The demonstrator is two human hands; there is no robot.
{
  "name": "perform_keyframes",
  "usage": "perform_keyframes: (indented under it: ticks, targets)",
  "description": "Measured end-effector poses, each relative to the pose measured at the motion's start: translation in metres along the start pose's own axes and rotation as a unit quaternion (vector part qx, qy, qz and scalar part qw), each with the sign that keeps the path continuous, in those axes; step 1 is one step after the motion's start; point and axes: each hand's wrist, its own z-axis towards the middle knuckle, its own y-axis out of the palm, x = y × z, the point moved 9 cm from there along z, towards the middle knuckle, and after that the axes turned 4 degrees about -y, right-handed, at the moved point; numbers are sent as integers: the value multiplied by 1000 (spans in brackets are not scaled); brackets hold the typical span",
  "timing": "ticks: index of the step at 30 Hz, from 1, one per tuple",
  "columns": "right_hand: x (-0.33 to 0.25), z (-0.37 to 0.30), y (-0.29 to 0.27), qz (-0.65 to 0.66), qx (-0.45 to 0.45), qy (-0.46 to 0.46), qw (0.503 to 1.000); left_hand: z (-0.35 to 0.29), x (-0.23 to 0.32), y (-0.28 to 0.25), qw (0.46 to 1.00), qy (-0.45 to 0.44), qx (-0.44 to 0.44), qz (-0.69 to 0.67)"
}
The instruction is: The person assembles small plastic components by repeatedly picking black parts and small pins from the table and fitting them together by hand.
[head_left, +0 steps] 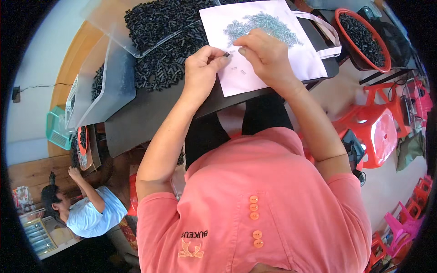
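My left hand [200, 70] pinches a small black plastic piece [226, 54] between thumb and forefinger. Just right of it, my right hand [269, 58] has its thumb and fingertips closed together; whatever is between them is too small to make out. Both hands are over a white tote bag [248, 86] lying flat on the dark table [132, 129]. On the bag, beyond my hands, spreads a heap of small clear pieces [273, 25]. A few loose clear pieces [242, 72] lie nearer me. To the left is a big pile of small black pieces [159, 68].
Clear plastic bins [111, 77] with black pieces stand at the left. A red basin [384, 50] of black pieces is at the far right. Red plastic stools [382, 132] stand on the floor to the right. Another person [93, 209] works at the lower left.
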Motion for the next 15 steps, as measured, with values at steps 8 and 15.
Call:
perform_keyframes:
  ticks: [8, 15]
  targets:
    - [-14, 3, 17, -14, -73, -43, 996, -9, -10, 3, 970, -111, -41, -210]
    - [-16, 4, 15, 18, -39, -59, 997, -4, -8, 13, 931, -131, -120, -318]
